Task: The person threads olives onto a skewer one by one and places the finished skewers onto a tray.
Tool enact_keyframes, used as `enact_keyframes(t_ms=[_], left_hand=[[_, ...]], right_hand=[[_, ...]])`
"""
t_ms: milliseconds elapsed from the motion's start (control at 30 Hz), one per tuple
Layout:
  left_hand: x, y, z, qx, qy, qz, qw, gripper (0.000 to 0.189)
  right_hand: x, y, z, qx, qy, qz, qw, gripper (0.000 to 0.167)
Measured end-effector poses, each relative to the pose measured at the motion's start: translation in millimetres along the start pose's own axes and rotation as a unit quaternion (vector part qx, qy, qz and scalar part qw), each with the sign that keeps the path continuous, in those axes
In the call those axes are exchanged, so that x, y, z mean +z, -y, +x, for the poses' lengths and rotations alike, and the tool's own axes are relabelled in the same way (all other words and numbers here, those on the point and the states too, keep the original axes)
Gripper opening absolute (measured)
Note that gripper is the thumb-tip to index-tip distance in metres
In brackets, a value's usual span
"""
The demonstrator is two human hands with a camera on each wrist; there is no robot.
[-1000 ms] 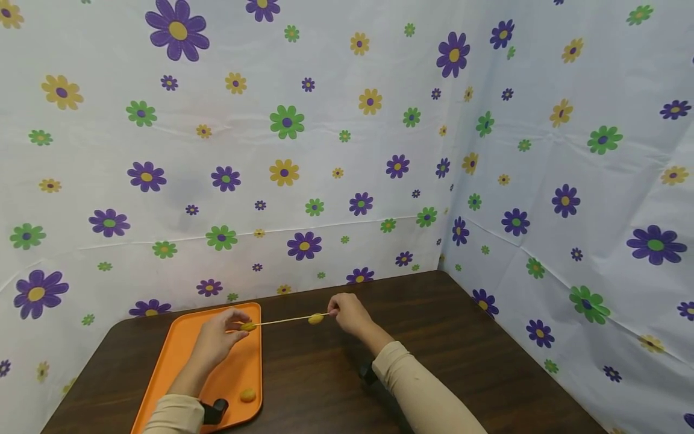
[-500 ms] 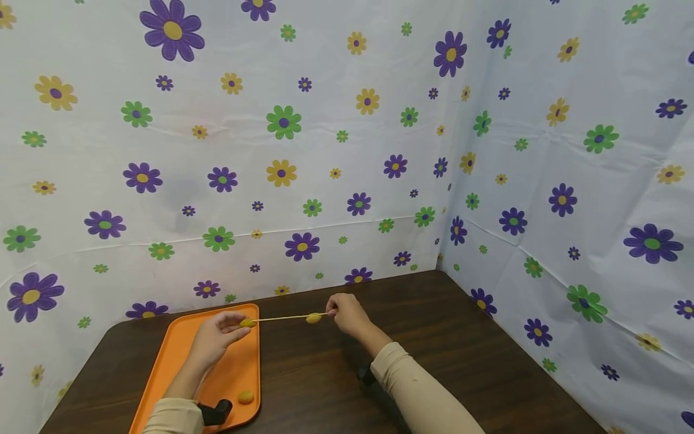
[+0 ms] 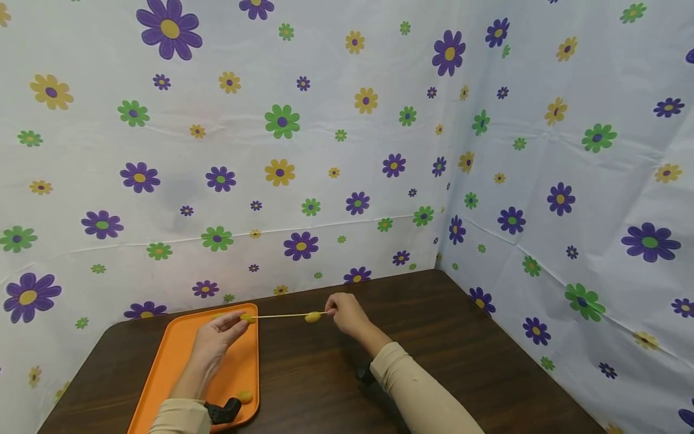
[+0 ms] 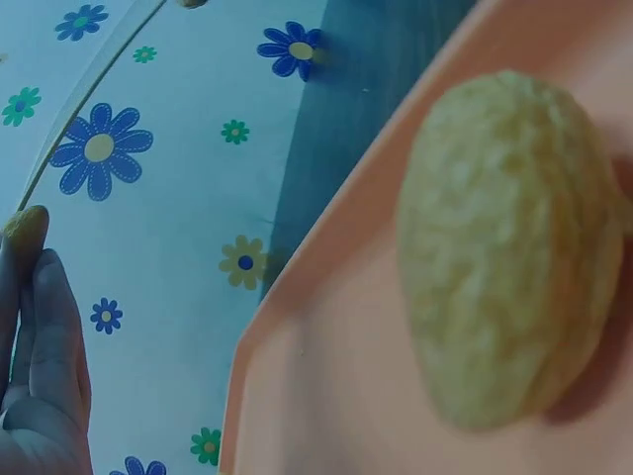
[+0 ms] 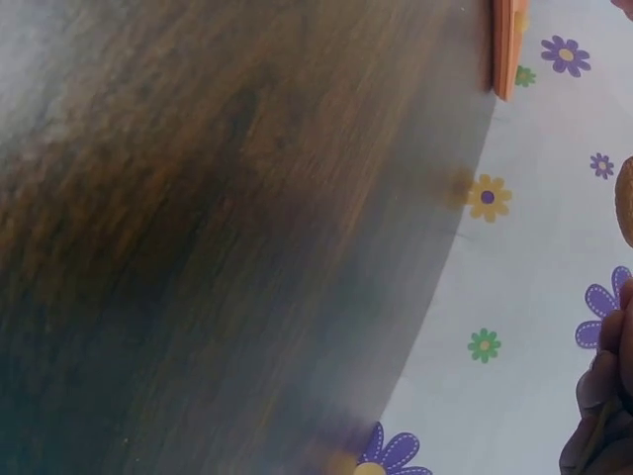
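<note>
Flowered cloth (image 3: 325,205) backs table (image 3: 303,374) and orange tray (image 3: 238,367); left hand (image 3: 212,340) pinches a yellow lump (image 3: 248,318), right hand (image 3: 346,311) a strand (image 3: 282,315).

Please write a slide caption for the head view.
Left hand pinches a yellow oval piece, right hand a strand, above orange tray and table.

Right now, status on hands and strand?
Left hand pinching yellow piece. Right hand gripping strand. Strand straight, second piece near right hand. No obstruction seen.

The left hand (image 4: 45,381) apparently pinches a yellow lump (image 4: 27,228)
</note>
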State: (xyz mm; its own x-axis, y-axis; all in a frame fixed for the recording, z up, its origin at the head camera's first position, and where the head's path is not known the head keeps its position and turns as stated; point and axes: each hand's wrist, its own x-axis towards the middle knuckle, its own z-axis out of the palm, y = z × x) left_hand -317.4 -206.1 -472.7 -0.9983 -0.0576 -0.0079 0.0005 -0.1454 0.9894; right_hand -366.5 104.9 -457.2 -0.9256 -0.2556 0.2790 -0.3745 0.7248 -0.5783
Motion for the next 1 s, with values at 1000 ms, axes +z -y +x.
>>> enact_keyframes(t_ms=[1000], left_hand=[[18.1,9.2,-1.6,-0.007,-0.005,-0.145,0.9894,0.036]], right_hand=[[10.5,10.0,-5.7,-0.031,-0.032,0.018,0.9988,0.022]])
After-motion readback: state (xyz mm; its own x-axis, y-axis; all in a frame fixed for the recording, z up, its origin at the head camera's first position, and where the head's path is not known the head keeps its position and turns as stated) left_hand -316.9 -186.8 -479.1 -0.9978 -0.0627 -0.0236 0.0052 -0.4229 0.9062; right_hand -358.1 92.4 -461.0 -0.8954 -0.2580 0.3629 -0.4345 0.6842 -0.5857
